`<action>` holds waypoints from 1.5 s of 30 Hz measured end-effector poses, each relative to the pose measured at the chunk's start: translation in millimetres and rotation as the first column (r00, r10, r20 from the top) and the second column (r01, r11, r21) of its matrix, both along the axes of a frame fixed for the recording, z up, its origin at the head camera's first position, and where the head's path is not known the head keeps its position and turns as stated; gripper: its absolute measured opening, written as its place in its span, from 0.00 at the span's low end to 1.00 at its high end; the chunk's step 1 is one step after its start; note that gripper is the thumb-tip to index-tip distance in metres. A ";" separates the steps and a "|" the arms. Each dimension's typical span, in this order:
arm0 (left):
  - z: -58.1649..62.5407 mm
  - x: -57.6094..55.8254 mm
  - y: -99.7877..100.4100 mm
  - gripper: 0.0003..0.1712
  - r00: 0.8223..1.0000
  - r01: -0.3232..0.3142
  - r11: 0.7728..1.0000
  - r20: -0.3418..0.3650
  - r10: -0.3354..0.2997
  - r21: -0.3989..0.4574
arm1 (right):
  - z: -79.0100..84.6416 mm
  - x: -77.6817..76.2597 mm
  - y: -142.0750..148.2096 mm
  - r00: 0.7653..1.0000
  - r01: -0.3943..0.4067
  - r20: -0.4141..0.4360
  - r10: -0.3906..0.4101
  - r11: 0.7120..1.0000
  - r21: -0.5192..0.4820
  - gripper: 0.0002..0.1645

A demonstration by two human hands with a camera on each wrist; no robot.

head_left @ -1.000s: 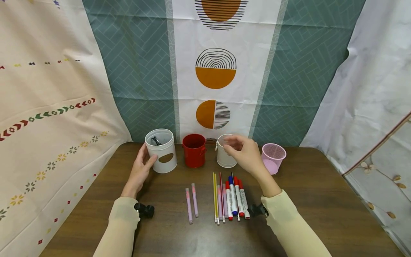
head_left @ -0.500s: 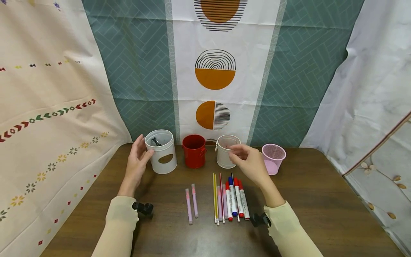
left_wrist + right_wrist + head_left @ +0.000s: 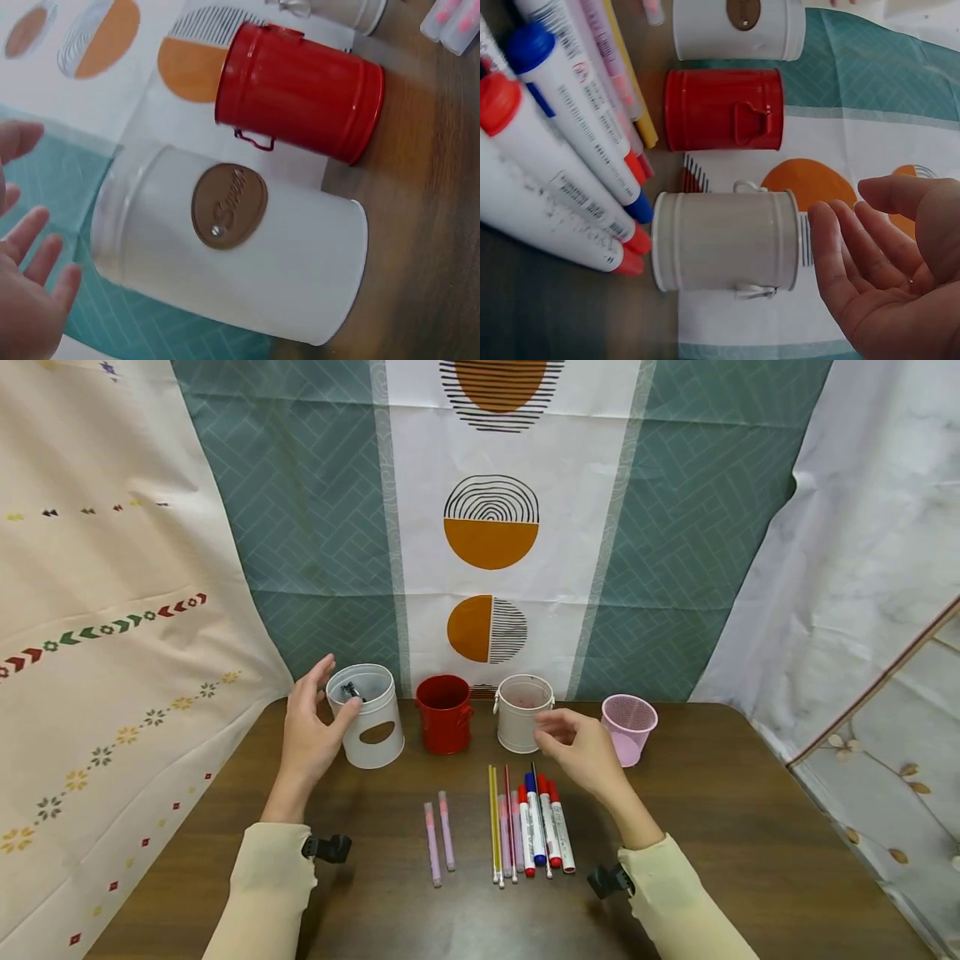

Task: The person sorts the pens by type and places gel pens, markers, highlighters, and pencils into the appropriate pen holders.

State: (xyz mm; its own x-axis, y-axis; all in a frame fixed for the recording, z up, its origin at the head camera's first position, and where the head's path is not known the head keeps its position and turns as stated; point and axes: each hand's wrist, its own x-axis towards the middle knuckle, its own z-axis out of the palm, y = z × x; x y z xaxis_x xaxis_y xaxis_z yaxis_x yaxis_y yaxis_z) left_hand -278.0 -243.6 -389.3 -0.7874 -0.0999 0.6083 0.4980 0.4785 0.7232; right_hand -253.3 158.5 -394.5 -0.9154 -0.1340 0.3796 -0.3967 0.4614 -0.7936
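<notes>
White canister (image 3: 367, 716) is at the left end of the row, standing upright on the surface (image 3: 390, 906), brown oval patch on its front and something small and dark inside that I can't make out. Left hand (image 3: 306, 735) is right by its left side, fingers and thumb spread wide, nothing in it. Next along there's a red bucket (image 3: 444, 722), with two pale purple pens (image 3: 433, 847) lying side by side in front of it. Then a smaller off-white bucket (image 3: 516, 727) with little side handles, also upright, and in front of it a bunch of pencils (image 3: 495, 827) and red and blue markers (image 3: 535, 822). Right hand (image 3: 588, 747) is just beside that one, fingers loosely bent, narrow gap to the thumb, holding nothing. Far right: a pink mesh cup (image 3: 628, 731).
</notes>
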 end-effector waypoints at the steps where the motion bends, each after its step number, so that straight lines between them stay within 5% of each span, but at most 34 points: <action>1: 2.1 0.9 2.1 0.42 1.000 -0.002 1.000 -0.010 0.002 -0.013 | -0.9 0.0 0.2 1.000 0.000 0.005 0.000 1.000 -0.001 0.16; 9: 7.9 -0.3 25.1 0.41 0.985 0.173 0.985 0.012 -0.173 -0.021 | -5.6 0.9 4.9 1.000 0.007 0.006 -0.007 1.000 0.012 0.15; 18: -9.2 -8.0 54.0 0.44 0.936 0.329 0.939 0.166 -0.310 -0.102 | -7.4 2.0 7.6 1.000 0.009 0.014 -0.009 1.000 0.014 0.15; 30: -37.2 -30.9 73.2 0.55 0.894 0.353 0.923 0.347 -0.284 -0.151 | -12.3 4.0 13.3 0.999 0.025 0.023 -0.025 0.999 0.023 0.13; 37: -47.7 -37.1 76.2 0.59 0.840 0.356 0.934 0.441 -0.315 -0.012 | -13.0 5.8 13.4 0.999 0.040 0.024 -0.041 0.999 0.034 0.13; 45: -61.9 -48.3 78.6 0.59 0.778 0.363 0.922 0.500 -0.380 0.135 | -17.7 7.1 12.8 0.999 0.031 0.032 -0.032 0.999 0.042 0.14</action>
